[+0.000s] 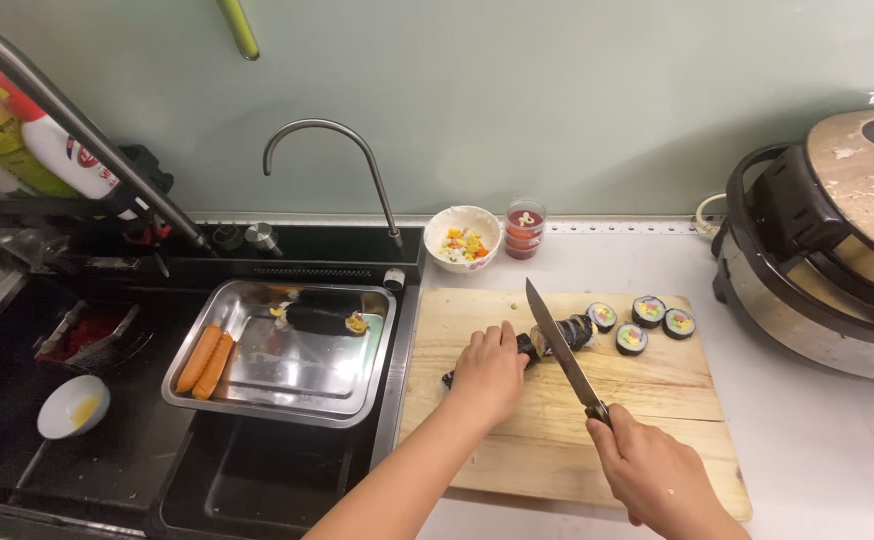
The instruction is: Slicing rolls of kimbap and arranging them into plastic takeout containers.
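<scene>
Dark seaweed-wrapped rice roll (pixel 557 338) on pale wooden cutting board (pixel 657 400), long axis left-right, pinned under curled left hand (pixel 487 372); right hand (pixel 657 478) closed around long steel knife (pixel 555 335), blade crossing roll just right of left fingers.

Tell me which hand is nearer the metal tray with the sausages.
Left. The left hand rests on the roll, just right of the tray; the right hand grips the knife farther right.

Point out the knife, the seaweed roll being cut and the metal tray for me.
knife (pixel 557 345), head view, middle of the blade.
seaweed roll (pixel 579 330), head view, dark wrap just right of the blade.
metal tray (pixel 287 375), head view, bare floor of the tray.
</scene>
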